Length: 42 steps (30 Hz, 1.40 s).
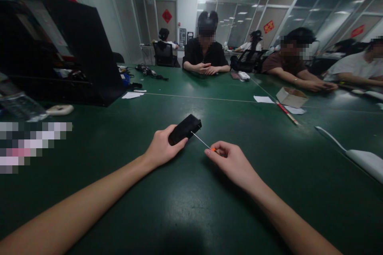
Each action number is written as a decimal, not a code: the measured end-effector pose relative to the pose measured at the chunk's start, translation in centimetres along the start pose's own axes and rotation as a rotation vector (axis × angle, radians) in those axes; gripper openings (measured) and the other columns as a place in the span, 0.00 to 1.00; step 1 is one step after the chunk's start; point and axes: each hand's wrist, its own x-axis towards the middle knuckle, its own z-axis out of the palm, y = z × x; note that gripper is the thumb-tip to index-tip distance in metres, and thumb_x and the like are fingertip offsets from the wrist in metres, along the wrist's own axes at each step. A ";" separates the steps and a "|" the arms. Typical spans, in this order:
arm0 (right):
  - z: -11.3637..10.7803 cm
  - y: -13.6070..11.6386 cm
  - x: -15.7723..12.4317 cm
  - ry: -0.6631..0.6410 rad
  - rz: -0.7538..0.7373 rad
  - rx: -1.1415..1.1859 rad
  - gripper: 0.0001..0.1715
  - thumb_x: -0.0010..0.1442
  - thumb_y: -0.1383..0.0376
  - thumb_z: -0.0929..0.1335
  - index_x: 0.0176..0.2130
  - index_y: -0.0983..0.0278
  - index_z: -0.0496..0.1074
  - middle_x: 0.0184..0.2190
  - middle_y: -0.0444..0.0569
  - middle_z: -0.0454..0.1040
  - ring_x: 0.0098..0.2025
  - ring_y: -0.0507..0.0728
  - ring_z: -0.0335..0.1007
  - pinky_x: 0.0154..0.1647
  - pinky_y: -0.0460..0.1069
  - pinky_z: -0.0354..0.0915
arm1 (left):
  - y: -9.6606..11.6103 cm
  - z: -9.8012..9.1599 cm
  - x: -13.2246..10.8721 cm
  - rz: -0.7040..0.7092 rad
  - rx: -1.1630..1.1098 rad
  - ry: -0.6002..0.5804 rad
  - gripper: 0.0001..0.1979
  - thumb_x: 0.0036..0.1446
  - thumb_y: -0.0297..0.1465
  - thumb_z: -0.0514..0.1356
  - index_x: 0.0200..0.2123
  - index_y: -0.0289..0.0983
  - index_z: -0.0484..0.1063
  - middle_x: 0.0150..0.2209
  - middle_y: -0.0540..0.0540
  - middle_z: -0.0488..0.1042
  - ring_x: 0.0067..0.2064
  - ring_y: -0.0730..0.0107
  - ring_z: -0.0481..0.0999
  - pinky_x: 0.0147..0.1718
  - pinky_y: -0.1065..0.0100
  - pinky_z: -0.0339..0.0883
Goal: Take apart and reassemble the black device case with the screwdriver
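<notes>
My left hand (pixel 164 145) is wrapped round a small black box-shaped device (pixel 184 128), held tilted over the green table (pixel 179 207). What kind of device it is I cannot make out. In my right hand (pixel 229 157) is a screwdriver (pixel 202 140) with a thin metal shaft and an orange-and-dark handle, gripped between thumb and fingers. The shaft points up and left, and its tip meets or lies just before the near side of the black device; whether it sits in a screw is too small to tell. Most of the handle is hidden by my fingers.
A large black open-fronted case (pixel 83 51) stands at the left, near a clear plastic container (pixel 22 101). Cables (pixel 149 71) lie at the far left. To the right are a small cardboard box (pixel 291 97), a red-and-white stick (pixel 287 112) and a white object (pixel 363 163). Several people sit around.
</notes>
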 end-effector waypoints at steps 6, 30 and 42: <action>-0.1 -0.1 0.0 -0.076 -0.023 -0.028 0.25 0.64 0.50 0.62 0.32 0.66 0.75 0.24 0.46 0.73 0.21 0.51 0.61 0.23 0.47 0.55 | -0.1 0.0 0.1 0.000 0.022 0.009 0.16 0.58 0.40 0.61 0.42 0.34 0.74 0.31 0.47 0.75 0.29 0.69 0.72 0.28 0.70 0.62; 0.1 0.4 -0.3 0.080 -0.271 -0.395 0.12 0.62 0.57 0.67 0.37 0.63 0.74 0.28 0.46 0.76 0.29 0.56 0.70 0.30 0.49 0.61 | -0.1 0.1 -0.1 0.040 0.010 0.001 0.16 0.58 0.39 0.62 0.45 0.34 0.73 0.31 0.48 0.74 0.28 0.70 0.72 0.28 0.71 0.62; 0.2 0.6 -0.5 0.140 -0.427 -0.402 0.13 0.64 0.65 0.67 0.47 0.62 0.77 0.45 0.49 0.81 0.45 0.59 0.77 0.48 0.52 0.67 | -0.3 0.1 -0.1 0.055 0.015 0.016 0.16 0.59 0.40 0.61 0.45 0.35 0.72 0.32 0.47 0.75 0.29 0.69 0.72 0.29 0.70 0.64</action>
